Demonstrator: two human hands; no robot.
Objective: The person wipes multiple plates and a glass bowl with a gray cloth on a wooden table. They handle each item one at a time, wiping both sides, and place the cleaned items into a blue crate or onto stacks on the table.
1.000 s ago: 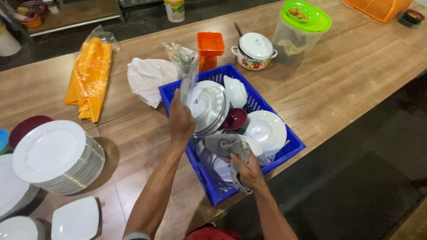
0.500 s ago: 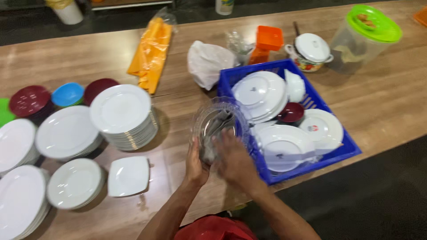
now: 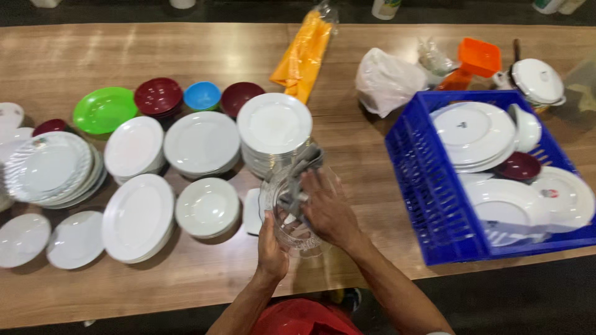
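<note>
On a long wooden table (image 3: 372, 149) with a pale, streaked grain, seen from above, a person works at the near edge; beyond that edge lies a dark floor, and the far side of the room is in shadow.

The left hand (image 3: 272, 245) is closed around the near rim of a clear glass bowl (image 3: 292, 208), gripping it from below. The right hand (image 3: 328, 208) lies inside the bowl with fingers loosely curled, pressing a grey cloth (image 3: 304, 167) against the glass. The bowl is held just above the table at the near middle, tilted towards the person.

Directly behind the bowl stands a tall stack of white plates (image 3: 274, 127), close enough that the cloth overlaps it in view. A small square white dish (image 3: 252, 212) sits just left of the bowl, partly hidden by it. Further left, many more white plates and shallow bowls are spread out in stacks. Behind them sit a green bowl (image 3: 104, 110), dark red bowls (image 3: 158, 96) and a blue bowl (image 3: 203, 95).

To the right, a blue plastic crate (image 3: 428, 192) holds white plates, a white cup and a small dark red bowl (its contents are stacked at angles). Behind the crate are a white plastic bag (image 3: 386, 80), an orange container (image 3: 478, 57) and a white lidded pot (image 3: 535, 80). An orange packet (image 3: 304, 56) lies at the far middle.
</note>
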